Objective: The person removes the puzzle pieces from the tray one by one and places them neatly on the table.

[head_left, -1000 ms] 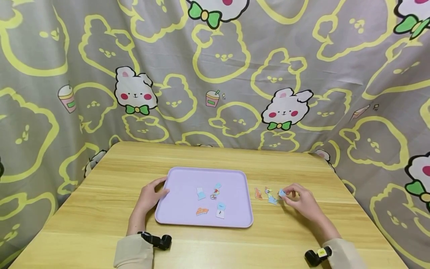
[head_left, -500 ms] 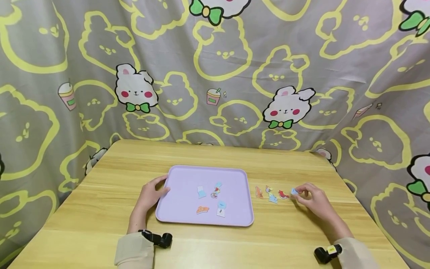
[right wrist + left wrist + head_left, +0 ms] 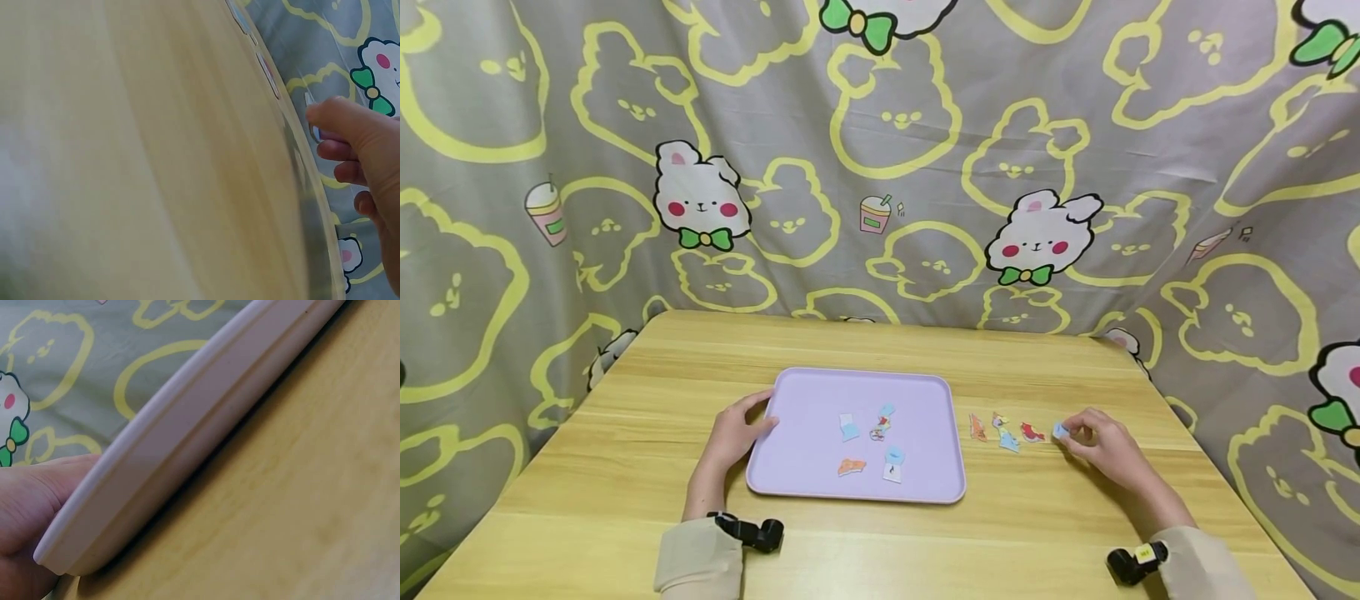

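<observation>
My right hand (image 3: 1101, 446) pinches a small blue puzzle piece (image 3: 1061, 431) between thumb and fingertips, low over the table right of the tray. In the right wrist view the piece (image 3: 314, 132) shows edge-on, partly hidden by the thumb. A red piece (image 3: 1032, 432) lies just left of that hand, then a yellow-and-blue group (image 3: 1007, 434) and an orange piece (image 3: 977, 427). My left hand (image 3: 732, 435) holds the lilac tray (image 3: 805, 492) at its left rim, thumb over the edge. From the left wrist, the tray's outer wall (image 3: 156, 444) hides most of the fingers.
On the tray lie a white-and-blue piece (image 3: 848, 427), a multicoloured strip (image 3: 882, 425), an orange piece (image 3: 852, 467) and a blue-and-white pair (image 3: 892, 467). The wooden table (image 3: 880, 550) backs onto a patterned curtain (image 3: 805, 208).
My right hand has moved right with the blue piece, away from the other pieces, and the red piece has come into sight. The left hand stays at the tray rim.
</observation>
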The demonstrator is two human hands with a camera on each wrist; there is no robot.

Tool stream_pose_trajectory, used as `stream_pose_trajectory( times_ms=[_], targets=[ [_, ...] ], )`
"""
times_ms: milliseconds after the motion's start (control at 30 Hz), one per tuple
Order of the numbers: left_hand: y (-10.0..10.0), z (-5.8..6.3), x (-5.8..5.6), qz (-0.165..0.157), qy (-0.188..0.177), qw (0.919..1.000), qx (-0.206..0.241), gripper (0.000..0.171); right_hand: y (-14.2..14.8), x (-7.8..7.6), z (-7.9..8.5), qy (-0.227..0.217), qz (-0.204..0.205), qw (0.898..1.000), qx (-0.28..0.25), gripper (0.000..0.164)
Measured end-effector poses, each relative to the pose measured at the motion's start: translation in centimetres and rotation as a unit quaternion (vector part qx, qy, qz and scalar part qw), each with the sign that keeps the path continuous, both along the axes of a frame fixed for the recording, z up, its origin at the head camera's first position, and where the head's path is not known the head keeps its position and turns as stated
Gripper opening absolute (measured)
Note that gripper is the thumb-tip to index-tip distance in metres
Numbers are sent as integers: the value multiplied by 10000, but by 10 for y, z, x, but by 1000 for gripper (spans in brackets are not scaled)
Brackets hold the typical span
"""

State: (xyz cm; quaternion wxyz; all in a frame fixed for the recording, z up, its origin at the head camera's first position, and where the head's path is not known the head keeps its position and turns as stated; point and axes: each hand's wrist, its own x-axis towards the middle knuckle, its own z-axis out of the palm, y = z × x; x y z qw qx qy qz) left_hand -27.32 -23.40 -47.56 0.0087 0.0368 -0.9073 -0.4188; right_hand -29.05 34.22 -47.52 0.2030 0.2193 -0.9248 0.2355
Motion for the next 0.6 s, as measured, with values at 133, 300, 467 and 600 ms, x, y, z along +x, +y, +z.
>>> stream_pose_trajectory(
  times_ms=[133, 300, 467, 600],
  targets=[
    [0, 1, 1, -3, -26, 10000, 2, 54, 1, 0, 3, -202, -18, 9994, 268, 15],
    [1, 1, 1, 1, -70, 10000, 21, 54, 2, -2, 6, -459, -45, 9975, 542, 12],
    [1, 2, 1, 13, -74, 10000, 35, 54, 3, -3, 8, -775, -90, 9946, 691, 10],
    [1, 2, 1, 21, -54, 10000, 35, 54, 3, -4, 8, -874, -58, 9937, 696, 10]
  ],
)
